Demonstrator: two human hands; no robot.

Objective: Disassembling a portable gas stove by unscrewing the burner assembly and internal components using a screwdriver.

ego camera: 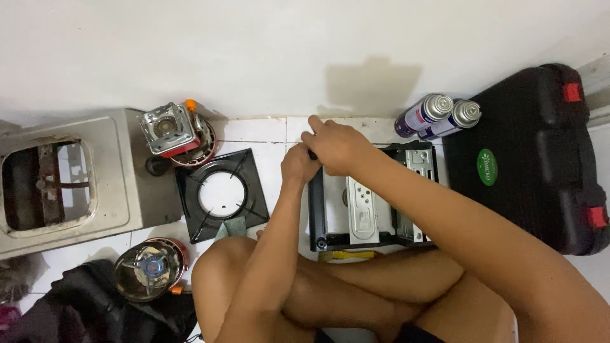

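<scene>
The fingers of the right hand (pixel 337 145) are curled closed round a small dark tool (pixel 312 154) (only its tip can be seen), which is pressed down at the 11 o'clock corner of an opened portable gas stove (pixel 365 206). The left hand (pixel 298 166) is closed too, its fingers gripping the stove's black frame just beside that corner. The stove itself lies on the white tiled floor (pixel 260 130) directly ahead of the crossed legs, its metal interior exposed. At 3 o'clock from it a black carrying case (pixel 534 159) is laid, and two gas canisters (pixel 438 115) are set side by side at 1 o'clock, near the wall. At 9 o'clock a black square pan support (pixel 219 194) is seen, with a small camping burner (pixel 175 130) beyond it. Further towards 9 o'clock a worn metal stove casing (pixel 70 178) is placed, and a second round burner (pixel 149 270) rests at 8 o'clock.
</scene>
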